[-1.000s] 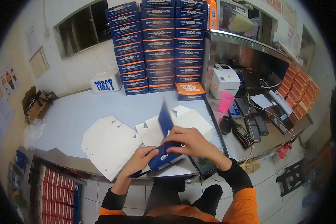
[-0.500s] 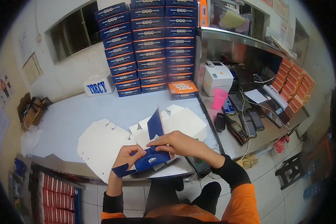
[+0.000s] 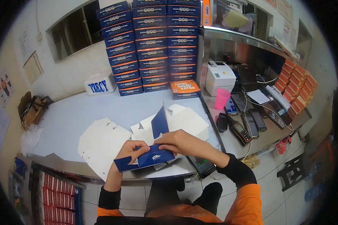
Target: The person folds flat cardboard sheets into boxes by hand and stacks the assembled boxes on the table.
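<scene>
A partly folded dark blue cardboard box (image 3: 151,159) is held near the table's front edge, its printed side towards me. My left hand (image 3: 130,151) closes on its upper left edge, with the thumb along the top and a loose blue side flap below. My right hand (image 3: 178,142) grips the upper right edge, fingers bent over it. Behind the hands a blue flap (image 3: 160,123) stands upright. Flat white cardboard blanks lie beneath and around the box, one to the left (image 3: 103,140) and more to the right (image 3: 187,122).
Stacks of finished blue boxes (image 3: 151,45) rise at the back. To the right are a white label printer (image 3: 220,78), a pink cup (image 3: 222,99), several phones (image 3: 250,125) and a handheld meter (image 3: 239,131). A dark device (image 3: 201,167) lies at the table's front edge.
The box has tilted so its printed side looks flatter and its top edge straighter. Both hands shifted slightly right, still gripping it; the upright flap moved a little right too.
</scene>
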`<state>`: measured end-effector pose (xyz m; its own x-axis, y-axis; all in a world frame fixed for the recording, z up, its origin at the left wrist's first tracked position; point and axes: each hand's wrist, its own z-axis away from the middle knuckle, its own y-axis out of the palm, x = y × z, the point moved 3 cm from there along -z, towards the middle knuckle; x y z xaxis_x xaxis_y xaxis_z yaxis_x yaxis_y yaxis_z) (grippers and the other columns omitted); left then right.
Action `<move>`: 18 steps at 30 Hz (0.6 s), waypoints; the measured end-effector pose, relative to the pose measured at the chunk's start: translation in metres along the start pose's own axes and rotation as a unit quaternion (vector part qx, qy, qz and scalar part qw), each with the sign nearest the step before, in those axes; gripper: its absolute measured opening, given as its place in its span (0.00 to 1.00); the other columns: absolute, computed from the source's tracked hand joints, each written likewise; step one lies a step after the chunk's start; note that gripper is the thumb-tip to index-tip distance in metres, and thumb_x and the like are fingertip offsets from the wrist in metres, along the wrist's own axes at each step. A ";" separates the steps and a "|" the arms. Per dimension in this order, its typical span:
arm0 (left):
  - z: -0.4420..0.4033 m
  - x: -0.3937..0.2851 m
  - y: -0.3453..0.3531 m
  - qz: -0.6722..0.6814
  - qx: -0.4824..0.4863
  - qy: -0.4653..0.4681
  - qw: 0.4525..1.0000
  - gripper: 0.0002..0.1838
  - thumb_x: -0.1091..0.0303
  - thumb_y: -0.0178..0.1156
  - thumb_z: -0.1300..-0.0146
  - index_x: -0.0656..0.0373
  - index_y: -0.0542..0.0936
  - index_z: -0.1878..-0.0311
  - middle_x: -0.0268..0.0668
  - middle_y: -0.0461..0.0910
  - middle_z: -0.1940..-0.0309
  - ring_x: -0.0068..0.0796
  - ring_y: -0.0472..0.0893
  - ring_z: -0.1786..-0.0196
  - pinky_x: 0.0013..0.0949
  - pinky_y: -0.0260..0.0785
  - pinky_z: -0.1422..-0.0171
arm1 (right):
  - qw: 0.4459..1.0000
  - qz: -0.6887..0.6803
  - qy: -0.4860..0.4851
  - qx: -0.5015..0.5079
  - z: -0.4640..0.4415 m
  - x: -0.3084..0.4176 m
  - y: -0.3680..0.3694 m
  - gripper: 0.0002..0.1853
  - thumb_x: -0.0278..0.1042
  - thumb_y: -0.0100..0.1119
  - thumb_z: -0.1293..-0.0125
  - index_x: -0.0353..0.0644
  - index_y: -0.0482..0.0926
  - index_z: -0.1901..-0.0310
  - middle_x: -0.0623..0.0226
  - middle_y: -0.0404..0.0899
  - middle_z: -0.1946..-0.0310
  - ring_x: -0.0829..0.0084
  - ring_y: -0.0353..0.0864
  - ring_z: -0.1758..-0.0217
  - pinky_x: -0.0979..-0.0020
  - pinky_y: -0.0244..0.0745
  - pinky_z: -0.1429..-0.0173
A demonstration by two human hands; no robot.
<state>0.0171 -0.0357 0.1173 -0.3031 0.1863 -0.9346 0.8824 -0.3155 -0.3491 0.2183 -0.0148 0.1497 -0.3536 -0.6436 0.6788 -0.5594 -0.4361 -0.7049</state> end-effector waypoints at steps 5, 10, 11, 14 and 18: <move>0.012 0.007 -0.033 0.150 0.003 0.119 0.981 0.28 0.54 0.38 0.26 0.72 0.79 0.56 0.42 0.83 0.65 0.28 0.81 0.63 0.27 0.72 0.56 | 0.978 0.082 -0.098 -0.165 0.007 -0.003 -0.013 0.10 0.31 0.55 0.35 0.35 0.80 0.56 0.57 0.80 0.71 0.67 0.80 0.80 0.71 0.75 0.71; 0.008 -0.008 -0.028 -0.069 -0.188 0.241 0.950 0.08 0.71 0.54 0.36 0.65 0.80 0.61 0.40 0.80 0.66 0.35 0.78 0.55 0.45 0.63 0.37 | 0.979 0.079 -0.059 -0.178 0.007 -0.003 -0.027 0.08 0.29 0.56 0.36 0.32 0.80 0.61 0.57 0.78 0.74 0.64 0.80 0.79 0.69 0.75 0.70; 0.003 -0.019 -0.018 -0.168 -0.161 0.316 0.920 0.03 0.74 0.60 0.41 0.62 0.80 0.65 0.39 0.78 0.70 0.35 0.77 0.57 0.47 0.62 0.36 | 0.979 0.078 -0.056 -0.177 0.007 -0.003 -0.024 0.08 0.29 0.56 0.36 0.32 0.80 0.61 0.57 0.78 0.74 0.64 0.80 0.79 0.69 0.75 0.70; 0.004 -0.044 0.010 -0.338 -0.181 0.328 0.863 0.08 0.77 0.67 0.53 0.58 0.79 0.69 0.35 0.74 0.74 0.35 0.75 0.62 0.52 0.58 0.35 | 0.978 0.188 -0.060 -0.068 0.009 0.006 -0.015 0.08 0.30 0.58 0.38 0.34 0.81 0.62 0.54 0.78 0.71 0.54 0.80 0.67 0.63 0.74 0.62; 0.005 -0.054 0.010 -0.432 -0.243 0.330 0.804 0.08 0.75 0.68 0.54 0.56 0.79 0.70 0.31 0.73 0.74 0.34 0.74 0.64 0.53 0.55 0.34 | 0.996 0.070 0.031 -0.055 0.014 0.008 -0.023 0.08 0.30 0.57 0.38 0.35 0.81 0.64 0.54 0.78 0.72 0.53 0.79 0.66 0.61 0.74 0.59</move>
<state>0.0403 -0.0533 0.1641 -0.7627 0.6437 -0.0630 0.5310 0.5675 -0.6293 0.2385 -0.0188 0.1682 -0.4777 -0.6508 0.5902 -0.5797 -0.2712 -0.7684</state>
